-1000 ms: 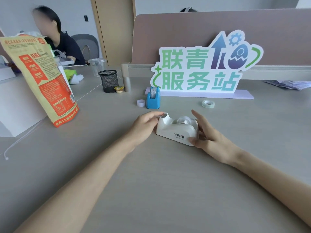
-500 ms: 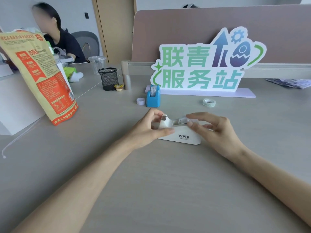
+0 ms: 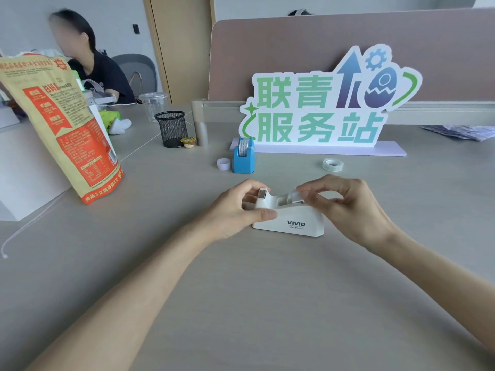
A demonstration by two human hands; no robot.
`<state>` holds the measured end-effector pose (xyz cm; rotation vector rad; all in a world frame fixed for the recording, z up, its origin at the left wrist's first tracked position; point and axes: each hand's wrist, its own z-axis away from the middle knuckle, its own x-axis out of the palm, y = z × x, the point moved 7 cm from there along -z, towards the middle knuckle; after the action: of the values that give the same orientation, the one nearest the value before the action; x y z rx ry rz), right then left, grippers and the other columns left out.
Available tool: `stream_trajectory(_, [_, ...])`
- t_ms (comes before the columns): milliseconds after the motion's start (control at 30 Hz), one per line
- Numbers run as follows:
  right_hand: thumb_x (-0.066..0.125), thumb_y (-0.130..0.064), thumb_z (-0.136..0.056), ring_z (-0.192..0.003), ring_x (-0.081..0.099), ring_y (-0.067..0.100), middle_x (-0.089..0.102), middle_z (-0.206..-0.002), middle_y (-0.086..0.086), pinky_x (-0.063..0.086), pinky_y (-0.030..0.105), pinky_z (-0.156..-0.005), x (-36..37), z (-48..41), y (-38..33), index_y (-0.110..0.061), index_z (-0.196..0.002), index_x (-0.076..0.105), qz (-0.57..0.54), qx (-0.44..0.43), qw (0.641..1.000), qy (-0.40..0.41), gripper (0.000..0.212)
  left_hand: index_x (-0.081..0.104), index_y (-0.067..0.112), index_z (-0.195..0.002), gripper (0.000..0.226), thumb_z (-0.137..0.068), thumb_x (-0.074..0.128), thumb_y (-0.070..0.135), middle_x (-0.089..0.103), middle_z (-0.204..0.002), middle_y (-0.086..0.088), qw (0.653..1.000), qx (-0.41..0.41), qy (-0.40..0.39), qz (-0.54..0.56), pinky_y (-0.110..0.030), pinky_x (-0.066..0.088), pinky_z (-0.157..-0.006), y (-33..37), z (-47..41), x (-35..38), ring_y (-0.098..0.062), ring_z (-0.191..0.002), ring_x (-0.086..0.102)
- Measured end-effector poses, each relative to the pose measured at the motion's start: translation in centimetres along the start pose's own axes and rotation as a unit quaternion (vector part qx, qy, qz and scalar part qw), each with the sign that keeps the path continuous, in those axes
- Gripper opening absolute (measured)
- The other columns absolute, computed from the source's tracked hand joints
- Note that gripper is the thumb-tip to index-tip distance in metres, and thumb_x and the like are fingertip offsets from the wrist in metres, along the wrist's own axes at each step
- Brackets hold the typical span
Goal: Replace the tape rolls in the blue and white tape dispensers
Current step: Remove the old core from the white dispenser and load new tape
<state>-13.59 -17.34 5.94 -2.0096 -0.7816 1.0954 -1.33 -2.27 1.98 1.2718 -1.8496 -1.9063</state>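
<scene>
- White tape dispenser [image 3: 289, 222] with dark lettering
- Blue tape dispenser [image 3: 243, 159]
- Black mesh pen cup [image 3: 172, 129]
- Tan bag [image 3: 57, 124] with orange-red panels
- Grey tabletop [image 3: 241, 303]
- Green, blue and white sign [image 3: 321, 103]

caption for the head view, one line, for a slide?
Left hand steadies white tape dispenser; right hand pinches its tape roll.

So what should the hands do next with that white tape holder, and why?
Probably lift the roll straight up out of the white dispenser. The right hand pinches the roll at the cradle, and the left hand braces the cutter end, so the base should stay down.
</scene>
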Motion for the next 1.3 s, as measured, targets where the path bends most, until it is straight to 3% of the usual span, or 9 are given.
stream_trajectory(300, [0.06, -0.016, -0.094, -0.093, 0.068, 0.008, 0.074, -0.097, -0.01, 0.056, 0.032, -0.078, -0.1, 0.7, 1.1, -0.025, -0.095, 0.071, -0.022, -0.007, 0.996, 0.08, 0.014, 0.061, 0.031, -0.101, 0.033, -0.074, 0.08, 0.023, 0.065, -0.111, 0.005, 1.0, 0.004, 0.003, 0.013, -0.036, 0.053, -0.082, 0.0, 0.0, -0.1, -0.013, -0.094, 0.061])
stream_trajectory(500, [0.059, -0.011, -0.094, -0.089, 0.059, 0.008, 0.066, -0.091, -0.018, 0.044, 0.025, -0.074, -1.1, 2.0, -1.0, -0.039, -0.087, 0.061, 0.008, -0.1, 0.979, 0.175, 0.029, 0.059, 0.036, -0.101, 0.033, -0.075, 0.079, 0.031, 0.06, -0.105, 0.015, 0.998, 0.006, 0.067, 0.01, -0.032, 0.054, -0.076, -0.6, -0.1, 0.4, -0.01, -0.09, 0.06])
stream_trajectory(700, [0.059, -0.013, -0.094, -0.088, 0.059, 0.011, 0.066, -0.096, -0.01, 0.04, 0.015, -0.071, -0.3, 1.8, -0.9, -0.02, -0.098, 0.067, 0.036, -0.107, 0.984, 0.135, 0.011, 0.052, 0.026, -0.12, 0.042, -0.084, 0.07, 0.036, 0.059, -0.112, 0.012, 0.99, 0.017, 0.112, -0.089, -0.021, 0.046, -0.081, 0.2, -1.8, 0.6, -0.01, -0.105, 0.058])
stream_trajectory(833, [0.06, -0.01, -0.093, -0.088, 0.059, 0.015, 0.066, -0.097, -0.005, 0.041, 0.009, -0.07, 1.0, 1.3, -0.2, -0.026, -0.097, 0.061, 0.049, -0.078, 0.994, 0.063, 0.016, 0.039, 0.023, -0.139, 0.062, -0.085, 0.067, 0.039, 0.054, -0.126, 0.003, 0.966, 0.091, 0.17, -0.173, -0.03, 0.043, -0.093, 1.5, -1.3, 0.1, -0.012, -0.117, 0.052])
stream_trajectory(933, [0.06, -0.007, -0.092, -0.093, 0.06, 0.015, 0.067, -0.103, -0.001, 0.043, 0.009, -0.073, 1.7, 1.0, 0.3, -0.022, -0.1, 0.064, 0.082, -0.077, 0.993, 0.03, 0.017, 0.057, 0.021, -0.107, 0.022, -0.087, 0.06, 0.031, 0.056, -0.088, 0.006, 0.92, 0.217, 0.261, -0.197, -0.033, 0.048, -0.073, 4.1, 1.7, -0.3, -0.013, -0.083, 0.056])
stream_trajectory(967, [0.06, -0.006, -0.092, -0.094, 0.059, 0.016, 0.067, -0.103, -0.001, 0.043, 0.009, -0.074, 1.7, 1.0, 0.4, -0.019, -0.1, 0.065, 0.089, -0.078, 0.993, 0.028, 0.016, 0.056, 0.022, -0.092, 0.01, -0.088, 0.058, 0.031, 0.053, -0.073, 0.008, 0.928, 0.22, 0.24, -0.179, -0.034, 0.046, -0.064, 4.4, 2.1, 0.1, -0.013, -0.069, 0.052])
stream_trajectory(1033, [0.06, -0.005, -0.092, -0.093, 0.059, 0.015, 0.067, -0.102, -0.001, 0.044, 0.01, -0.074, 1.6, 0.9, 0.5, -0.017, -0.1, 0.065, 0.09, -0.079, 0.992, 0.03, 0.016, 0.052, 0.02, -0.073, 0.022, -0.087, 0.056, 0.036, 0.045, -0.054, 0.005, 0.962, 0.167, 0.159, -0.143, -0.032, 0.038, -0.055, 3.8, 2.0, 1.4, -0.014, -0.054, 0.041])
stream_trajectory(1167, [0.06, -0.005, -0.092, -0.091, 0.058, 0.007, 0.068, -0.104, -0.001, 0.046, 0.014, -0.075, 1.5, 0.8, 0.6, -0.02, -0.098, 0.063, 0.078, -0.064, 0.994, 0.032, 0.017, 0.06, 0.025, -0.073, 0.029, -0.079, 0.063, 0.053, 0.053, -0.052, 0.014, 0.965, 0.069, 0.084, -0.239, -0.024, 0.034, -0.055, 2.2, 1.1, 2.8, -0.006, -0.051, 0.046])
stream_trajectory(1300, [0.065, -0.011, -0.09, -0.088, 0.064, 0.008, 0.07, -0.098, -0.002, 0.052, 0.021, -0.077, 1.4, 0.9, 0.6, -0.018, -0.091, 0.066, 0.044, -0.041, 0.998, 0.029, 0.007, 0.061, 0.034, -0.078, 0.034, -0.069, 0.066, 0.066, 0.056, -0.057, 0.024, 0.962, 0.048, 0.066, -0.259, -0.025, 0.036, -0.055, 1.9, 0.9, 3.0, 0.001, -0.054, 0.05])
